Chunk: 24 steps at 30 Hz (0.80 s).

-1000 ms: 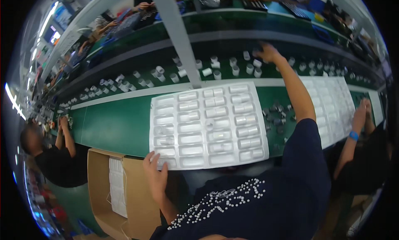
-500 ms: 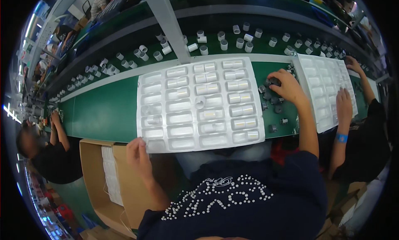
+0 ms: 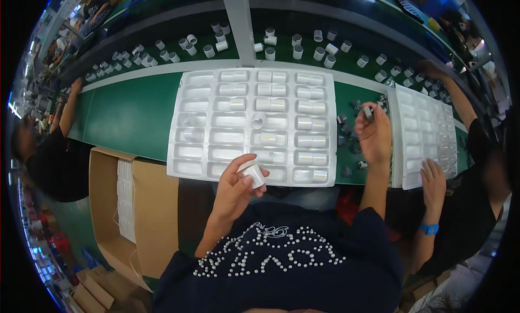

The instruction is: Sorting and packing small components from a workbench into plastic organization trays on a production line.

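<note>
A white cylinder (image 3: 254, 176) is held in my left hand (image 3: 232, 191), just over the near edge of a white plastic tray (image 3: 227, 137). Thumb and fingers close around its sides. My right hand (image 3: 375, 137) is raised to the right of the tray, pinching a small dark grey cap-like part (image 3: 369, 113) between thumb and fingers. Below and around it, several similar grey parts (image 3: 346, 130) lie loose on the green bench. White cylinders fill the tray's right column and part of the others. One cylinder (image 3: 258, 119) stands tilted in a middle compartment.
Several white cylinders (image 3: 297, 52) stand or lie on the belt behind the bench. A grey post (image 3: 238, 28) rises behind the tray. An open cardboard box (image 3: 157, 215) sits at the lower left. At right a co-worker's hand (image 3: 433, 180) rests near a second tray (image 3: 411, 134).
My left hand has left the tray's near-left corner, moved right and now holds a white cylinder. My right hand has lifted a grey part from the loose ones. The view has shifted slightly.
</note>
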{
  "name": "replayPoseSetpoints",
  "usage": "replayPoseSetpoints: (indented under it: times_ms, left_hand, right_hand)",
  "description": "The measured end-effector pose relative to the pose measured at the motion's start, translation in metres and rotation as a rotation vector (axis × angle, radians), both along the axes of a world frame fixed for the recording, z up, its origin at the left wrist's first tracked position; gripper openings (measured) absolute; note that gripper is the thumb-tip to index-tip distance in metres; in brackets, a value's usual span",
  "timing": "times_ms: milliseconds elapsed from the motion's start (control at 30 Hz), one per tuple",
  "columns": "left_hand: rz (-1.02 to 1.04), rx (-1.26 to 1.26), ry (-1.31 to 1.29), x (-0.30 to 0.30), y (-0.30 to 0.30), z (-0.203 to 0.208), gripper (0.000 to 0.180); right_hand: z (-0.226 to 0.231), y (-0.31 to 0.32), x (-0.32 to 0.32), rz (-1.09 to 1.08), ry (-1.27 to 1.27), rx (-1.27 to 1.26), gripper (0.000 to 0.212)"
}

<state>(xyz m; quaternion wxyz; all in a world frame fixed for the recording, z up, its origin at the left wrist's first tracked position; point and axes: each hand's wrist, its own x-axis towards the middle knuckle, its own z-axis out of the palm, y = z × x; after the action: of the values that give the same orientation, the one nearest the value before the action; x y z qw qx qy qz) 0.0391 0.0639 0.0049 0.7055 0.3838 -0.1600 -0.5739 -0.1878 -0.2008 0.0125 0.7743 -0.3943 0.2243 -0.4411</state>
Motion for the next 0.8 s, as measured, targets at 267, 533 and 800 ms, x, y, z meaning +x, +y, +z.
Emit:
replayPoseSetpoints:
  times_ms: [267, 533, 800]
  left_hand:
    - [-0.107, -0.015, 0.2, 0.002, -0.021, 0.013, 0.039]
    - [-0.085, -0.029, 0.182, -0.001, -0.012, 0.01, 0.042]
    - [-0.159, 0.025, 0.116, 0.007, -0.014, 0.004, 0.04]
  right_hand:
    - [-0.007, 0.086, 0.057, 0.185, -0.03, 0.278, 0.027]
    - [-0.003, 0.108, 0.07, 0.222, 0.147, 0.046, 0.046]
    - [-0.001, 0.115, 0.078, 0.194, 0.334, -0.282, 0.027]
